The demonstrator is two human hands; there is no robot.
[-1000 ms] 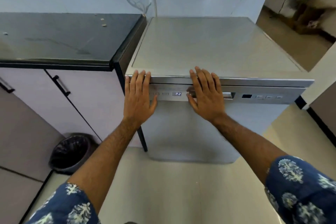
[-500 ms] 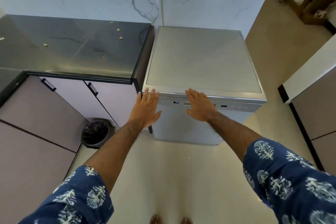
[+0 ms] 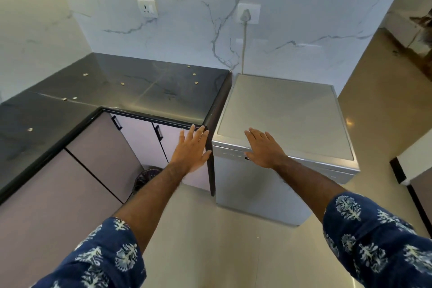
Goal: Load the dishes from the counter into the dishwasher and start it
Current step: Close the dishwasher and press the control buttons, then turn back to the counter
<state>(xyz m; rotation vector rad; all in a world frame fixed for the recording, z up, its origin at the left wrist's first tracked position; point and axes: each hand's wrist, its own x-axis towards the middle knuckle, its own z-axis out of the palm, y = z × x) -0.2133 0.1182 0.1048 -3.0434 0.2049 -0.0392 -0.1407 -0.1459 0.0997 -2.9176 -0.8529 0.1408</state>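
A silver freestanding dishwasher (image 3: pixel 285 110) stands with its door closed against the right end of the black counter (image 3: pixel 131 91). My left hand (image 3: pixel 191 149) hovers flat with straight fingers in front of the counter's end, left of the dishwasher. My right hand (image 3: pixel 265 148), also flat, is stretched out over the dishwasher's front top edge and control strip (image 3: pixel 230 154); whether it touches is unclear. No dishes show on the counter, only several small crumbs.
Grey cabinet doors with black handles (image 3: pixel 159 132) run under the counter. A black-lined bin (image 3: pixel 146 176) sits on the floor in the corner. A marble wall carries two sockets; a cord (image 3: pixel 244 40) drops behind the dishwasher. Beige floor spreads to the right, where another cabinet (image 3: pixel 418 170) stands.
The view has backed away and risen, so the dishwasher looks smaller. My left hand has left the control strip and drifted left; both hands stay flat.
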